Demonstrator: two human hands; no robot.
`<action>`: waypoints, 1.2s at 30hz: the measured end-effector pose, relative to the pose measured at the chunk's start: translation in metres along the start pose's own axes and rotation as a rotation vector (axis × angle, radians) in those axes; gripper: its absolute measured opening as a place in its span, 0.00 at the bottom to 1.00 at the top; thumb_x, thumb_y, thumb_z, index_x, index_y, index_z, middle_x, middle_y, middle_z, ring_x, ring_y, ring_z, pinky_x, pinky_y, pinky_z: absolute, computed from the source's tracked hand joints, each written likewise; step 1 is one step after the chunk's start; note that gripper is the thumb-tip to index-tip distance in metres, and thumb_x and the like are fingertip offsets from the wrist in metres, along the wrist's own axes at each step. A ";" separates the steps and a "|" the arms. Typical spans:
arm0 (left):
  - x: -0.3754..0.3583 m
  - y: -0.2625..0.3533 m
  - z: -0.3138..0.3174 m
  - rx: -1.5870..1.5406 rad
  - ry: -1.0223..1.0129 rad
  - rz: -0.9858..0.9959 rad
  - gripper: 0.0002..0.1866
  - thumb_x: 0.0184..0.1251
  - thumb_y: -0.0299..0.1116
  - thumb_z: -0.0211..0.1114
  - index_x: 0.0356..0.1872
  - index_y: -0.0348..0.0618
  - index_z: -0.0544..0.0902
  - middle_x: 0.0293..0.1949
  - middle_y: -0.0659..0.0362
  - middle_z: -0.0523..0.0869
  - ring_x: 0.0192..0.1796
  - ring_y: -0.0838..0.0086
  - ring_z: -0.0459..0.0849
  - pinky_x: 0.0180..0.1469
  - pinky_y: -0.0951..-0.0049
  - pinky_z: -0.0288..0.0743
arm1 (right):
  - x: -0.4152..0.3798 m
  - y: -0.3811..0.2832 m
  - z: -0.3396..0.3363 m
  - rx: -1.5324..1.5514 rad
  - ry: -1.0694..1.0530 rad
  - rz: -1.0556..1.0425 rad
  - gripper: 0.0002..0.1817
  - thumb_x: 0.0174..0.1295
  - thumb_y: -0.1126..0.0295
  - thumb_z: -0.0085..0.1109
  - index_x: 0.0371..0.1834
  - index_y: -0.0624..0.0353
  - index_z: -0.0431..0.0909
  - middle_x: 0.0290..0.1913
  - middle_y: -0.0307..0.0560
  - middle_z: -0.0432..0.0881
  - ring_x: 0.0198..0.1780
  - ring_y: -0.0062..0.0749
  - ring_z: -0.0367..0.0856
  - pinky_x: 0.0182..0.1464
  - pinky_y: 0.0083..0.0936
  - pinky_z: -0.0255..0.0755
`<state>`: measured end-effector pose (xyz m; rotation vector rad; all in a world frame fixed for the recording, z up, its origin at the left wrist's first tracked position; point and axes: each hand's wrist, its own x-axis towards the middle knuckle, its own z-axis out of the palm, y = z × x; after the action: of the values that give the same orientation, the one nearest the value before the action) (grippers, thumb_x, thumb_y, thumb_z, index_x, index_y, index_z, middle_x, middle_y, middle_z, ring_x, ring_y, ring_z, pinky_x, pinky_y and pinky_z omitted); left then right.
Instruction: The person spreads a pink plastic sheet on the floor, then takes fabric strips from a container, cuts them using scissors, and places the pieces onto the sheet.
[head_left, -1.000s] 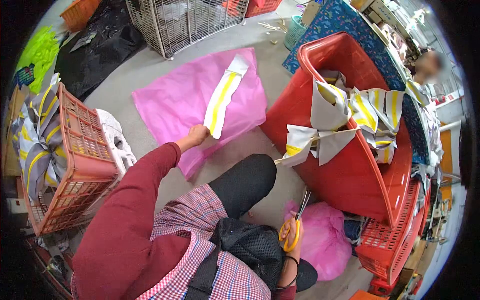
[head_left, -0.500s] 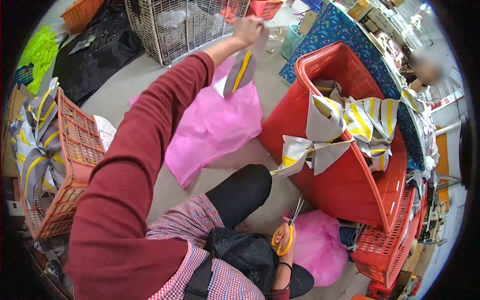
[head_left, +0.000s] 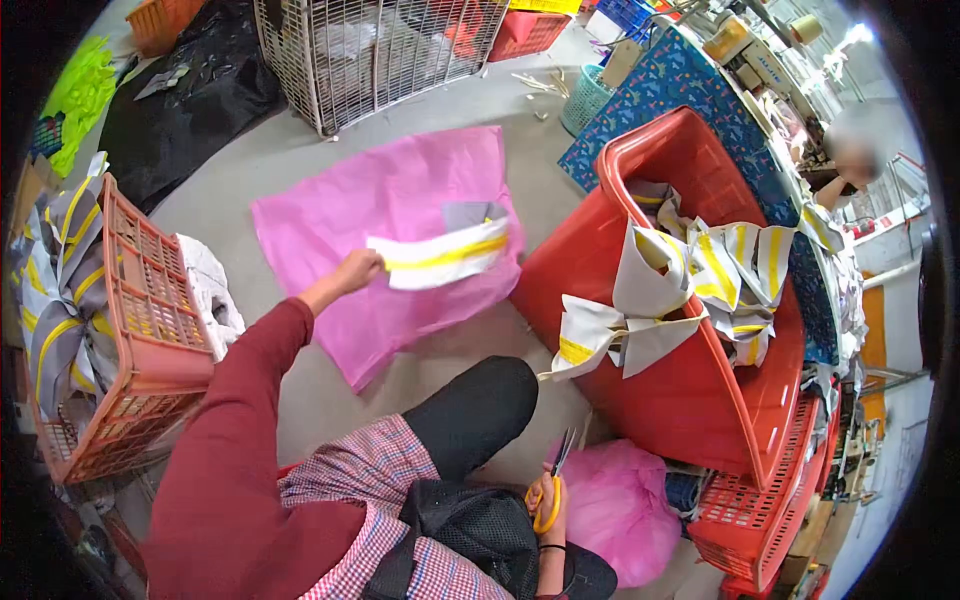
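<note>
Over the pink plastic sheet [head_left: 320, 215] spread on the floor, the left hand [head_left: 358, 268] pinches the near end of a white-and-yellow reflective-style strip [head_left: 445, 254]; the strip runs out to the right from the fingers, its far end folded back to show a grey face, and I cannot tell whether it rests on the plastic or hangs just above it; the right hand [head_left: 553, 492], low by the knee, is closed around the yellow handles of the scissors [head_left: 566, 452], blades pointing away from the body and well apart from the strip.

More striped pieces [head_left: 655, 345] drape over the rim of the tilted red tub [head_left: 560, 250] at the right; others [head_left: 60, 330] fill the orange-red crate [head_left: 155, 275] at the left.

The step in hand looks to be placing or straightening this one strip over the sheet, the scissors idle meanwhile; the next move, I judge, calls for settling the folded end flat and loosening the left hand's pinch, with the blades kept clear of the plastic.
</note>
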<state>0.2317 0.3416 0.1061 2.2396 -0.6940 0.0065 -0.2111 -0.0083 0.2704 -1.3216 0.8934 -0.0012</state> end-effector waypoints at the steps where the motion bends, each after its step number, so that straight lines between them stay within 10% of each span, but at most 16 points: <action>1: -0.014 -0.014 0.007 0.051 -0.213 -0.057 0.07 0.55 0.30 0.61 0.30 0.39 0.85 0.28 0.45 0.84 0.33 0.55 0.83 0.35 0.59 0.75 | 0.001 0.002 -0.001 0.000 0.004 0.001 0.16 0.68 0.67 0.51 0.56 0.62 0.68 0.20 0.35 0.65 0.15 0.17 0.62 0.17 0.16 0.58; 5: 0.002 -0.009 -0.004 0.277 -0.910 -0.078 0.10 0.53 0.33 0.63 0.31 0.38 0.85 0.29 0.46 0.85 0.32 0.55 0.84 0.36 0.57 0.75 | 0.007 0.011 -0.001 0.008 -0.014 0.053 0.16 0.68 0.66 0.52 0.54 0.62 0.69 0.20 0.34 0.65 0.16 0.16 0.62 0.17 0.16 0.58; 7: 0.032 0.017 -0.012 0.320 -0.864 -0.008 0.10 0.53 0.34 0.64 0.31 0.38 0.85 0.29 0.46 0.85 0.31 0.55 0.84 0.35 0.58 0.75 | 0.006 0.004 0.003 -0.051 -0.015 0.074 0.17 0.70 0.60 0.51 0.53 0.60 0.69 0.19 0.35 0.65 0.15 0.19 0.63 0.16 0.16 0.56; 12: 0.194 0.066 -0.021 0.319 -0.220 0.176 0.09 0.48 0.33 0.60 0.24 0.39 0.85 0.27 0.43 0.83 0.30 0.48 0.82 0.34 0.53 0.75 | 0.011 0.006 0.003 -0.160 -0.011 -0.005 0.14 0.68 0.57 0.52 0.33 0.56 0.68 0.16 0.37 0.65 0.14 0.21 0.64 0.15 0.17 0.57; 16: 0.329 0.169 -0.082 0.010 0.326 0.327 0.08 0.48 0.32 0.60 0.25 0.39 0.84 0.27 0.43 0.82 0.31 0.50 0.83 0.34 0.55 0.76 | 0.016 0.008 0.006 0.310 0.235 0.139 0.12 0.68 0.51 0.50 0.35 0.45 0.72 0.18 0.32 0.66 0.10 0.22 0.59 0.11 0.20 0.54; 21: 0.345 0.297 -0.192 -0.125 0.798 0.555 0.07 0.53 0.25 0.59 0.27 0.41 0.85 0.30 0.48 0.85 0.36 0.56 0.84 0.41 0.60 0.76 | 0.016 0.003 -0.005 0.145 0.137 0.165 0.13 0.67 0.56 0.53 0.34 0.54 0.69 0.16 0.36 0.64 0.13 0.22 0.62 0.14 0.18 0.57; 26: 0.295 0.258 -0.200 -0.244 0.769 0.507 0.05 0.59 0.27 0.61 0.33 0.41 0.85 0.31 0.49 0.85 0.32 0.58 0.83 0.36 0.63 0.75 | 0.014 0.005 -0.006 0.116 0.054 0.084 0.12 0.67 0.62 0.56 0.47 0.57 0.72 0.19 0.34 0.67 0.13 0.18 0.62 0.15 0.17 0.57; 36: 0.074 0.036 -0.017 -0.007 0.215 0.139 0.04 0.58 0.23 0.60 0.31 0.37 0.83 0.32 0.48 0.82 0.36 0.57 0.82 0.39 0.63 0.76 | 0.017 0.014 -0.004 0.132 0.077 0.157 0.17 0.68 0.62 0.54 0.55 0.59 0.69 0.20 0.35 0.65 0.14 0.18 0.61 0.16 0.17 0.56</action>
<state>0.2803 0.2978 0.1584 2.1396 -0.7276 0.3080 -0.2085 -0.0149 0.2493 -1.1330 1.0431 0.0109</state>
